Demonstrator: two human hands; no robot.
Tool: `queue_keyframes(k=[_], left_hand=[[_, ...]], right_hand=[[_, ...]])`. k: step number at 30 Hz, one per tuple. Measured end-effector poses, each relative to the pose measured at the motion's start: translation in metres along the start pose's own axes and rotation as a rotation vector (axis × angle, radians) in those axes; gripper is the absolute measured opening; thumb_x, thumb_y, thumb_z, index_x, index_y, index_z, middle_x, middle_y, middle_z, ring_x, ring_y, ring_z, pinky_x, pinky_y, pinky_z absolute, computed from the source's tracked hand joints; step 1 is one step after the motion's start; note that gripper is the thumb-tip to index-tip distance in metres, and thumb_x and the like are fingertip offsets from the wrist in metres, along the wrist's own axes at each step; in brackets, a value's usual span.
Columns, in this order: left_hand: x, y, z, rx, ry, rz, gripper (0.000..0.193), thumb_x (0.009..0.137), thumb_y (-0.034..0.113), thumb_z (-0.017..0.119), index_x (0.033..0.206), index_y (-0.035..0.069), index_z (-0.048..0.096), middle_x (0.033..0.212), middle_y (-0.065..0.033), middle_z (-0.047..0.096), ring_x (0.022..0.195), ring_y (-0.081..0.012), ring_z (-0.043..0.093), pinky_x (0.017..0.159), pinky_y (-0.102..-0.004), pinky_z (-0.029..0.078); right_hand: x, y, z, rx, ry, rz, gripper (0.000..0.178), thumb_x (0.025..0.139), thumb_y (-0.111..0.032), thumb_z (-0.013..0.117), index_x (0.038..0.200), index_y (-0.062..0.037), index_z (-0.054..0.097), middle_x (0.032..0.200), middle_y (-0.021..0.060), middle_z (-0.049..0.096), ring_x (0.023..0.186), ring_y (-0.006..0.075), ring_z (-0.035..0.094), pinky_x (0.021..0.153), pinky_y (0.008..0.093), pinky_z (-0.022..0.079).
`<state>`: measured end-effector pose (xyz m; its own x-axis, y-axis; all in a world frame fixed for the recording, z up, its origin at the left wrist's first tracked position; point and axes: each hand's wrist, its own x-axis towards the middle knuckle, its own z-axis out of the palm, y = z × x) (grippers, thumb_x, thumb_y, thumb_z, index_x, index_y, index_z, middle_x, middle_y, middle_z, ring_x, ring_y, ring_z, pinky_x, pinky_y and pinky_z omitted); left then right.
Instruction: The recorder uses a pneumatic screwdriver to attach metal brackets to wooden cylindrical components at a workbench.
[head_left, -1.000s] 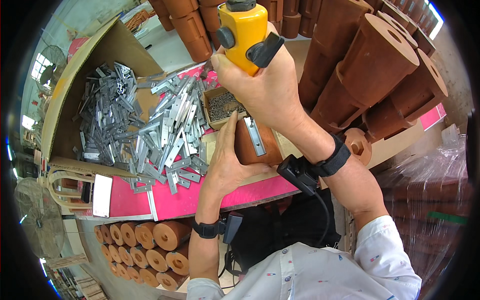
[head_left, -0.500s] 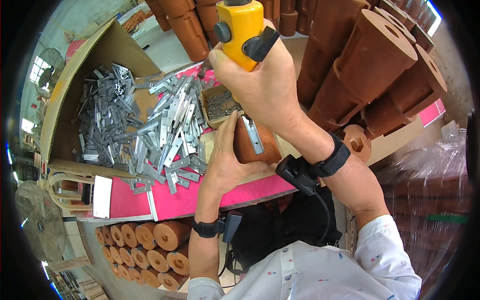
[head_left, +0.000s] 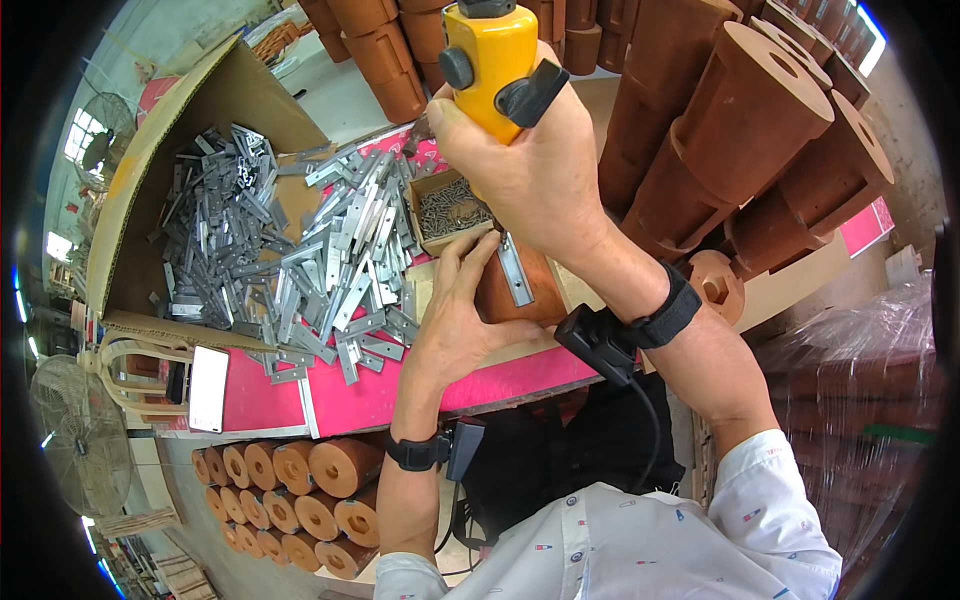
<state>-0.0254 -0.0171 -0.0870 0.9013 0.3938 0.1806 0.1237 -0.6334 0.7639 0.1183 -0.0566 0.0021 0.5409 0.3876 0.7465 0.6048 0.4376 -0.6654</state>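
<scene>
My right hand (head_left: pixel 530 165) grips a yellow power screwdriver (head_left: pixel 490 75) with black knobs and a black lever on its body. The driver points down at the far end of a slim metal strip (head_left: pixel 515 272). That strip lies along the top of a reddish-brown cylinder (head_left: pixel 540 292) on the table. Steadying the cylinder, my left hand (head_left: pixel 455 310) has its thumb along the near side and its fingertips close to the strip's far end. Any screw under the bit is hidden by my hands. Just beyond my left hand stands a small box of screws (head_left: pixel 445 212).
Many loose metal strips (head_left: pixel 350 250) spill from a cardboard box (head_left: pixel 110 250) on the left. Brown cylinders (head_left: pixel 740 110) stand stacked at the right, and more (head_left: pixel 345 468) lie piled below the pink tabletop (head_left: pixel 350 408). A white phone (head_left: pixel 208 390) rests at the left edge.
My left fingertips have shifted toward the strip's far end. The right hand and the screwdriver stay over the same spot, and the whole view has moved slightly.
</scene>
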Motion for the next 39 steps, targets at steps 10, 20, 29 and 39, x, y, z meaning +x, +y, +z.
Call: queue_keyframes(k=[10, 20, 29, 39], left_hand=[[0.0002, -0.0029, 0.0007, -0.018, -0.005, -0.015, 0.107, 0.053, 0.032, 0.093, 0.141, 0.002, 0.040, 0.142, -0.0156, 0.035, 0.132, -0.0345, 0.038, 0.111, -0.0433, 0.036], [0.0010, -0.0054, 0.0021, -0.062, 0.026, 0.022, 0.117, 0.052, 0.033, 0.093, 0.147, 0.004, 0.030, 0.142, -0.0179, 0.037, 0.134, -0.0354, 0.036, 0.113, -0.0443, 0.032], [0.0006, -0.0036, 0.0025, -0.068, 0.030, -0.006, 0.122, 0.051, 0.035, 0.094, 0.148, 0.002, 0.027, 0.141, -0.0206, 0.037, 0.134, -0.0367, 0.037, 0.113, -0.0444, 0.032], [0.0004, -0.0063, 0.0029, -0.045, 0.039, 0.004, 0.122, 0.050, 0.033, 0.094, 0.147, 0.001, 0.027, 0.140, -0.0219, 0.038, 0.133, -0.0378, 0.038, 0.112, -0.0443, 0.032]], right_hand=[[0.0023, 0.0001, 0.0023, -0.014, -0.032, 0.028, 0.044, 0.077, -0.010, 0.071, 0.114, 0.0038, 0.051, 0.086, 0.0161, 0.067, 0.079, 0.0269, 0.070, 0.072, 0.0341, 0.054], [0.0010, -0.0037, 0.0019, -0.020, -0.058, 0.048, 0.046, 0.078, -0.011, 0.070, 0.116, 0.0032, 0.049, 0.086, 0.0167, 0.067, 0.081, 0.0281, 0.070, 0.074, 0.0354, 0.054], [0.0007, -0.0049, 0.0009, -0.014, -0.071, 0.080, 0.045, 0.077, -0.011, 0.071, 0.115, 0.0023, 0.050, 0.088, 0.0174, 0.066, 0.082, 0.0294, 0.069, 0.074, 0.0364, 0.053], [-0.0056, 0.0038, 0.0030, 0.009, -0.064, 0.079, 0.044, 0.077, -0.012, 0.071, 0.114, 0.0015, 0.050, 0.087, 0.0155, 0.066, 0.080, 0.0257, 0.068, 0.073, 0.0351, 0.053]])
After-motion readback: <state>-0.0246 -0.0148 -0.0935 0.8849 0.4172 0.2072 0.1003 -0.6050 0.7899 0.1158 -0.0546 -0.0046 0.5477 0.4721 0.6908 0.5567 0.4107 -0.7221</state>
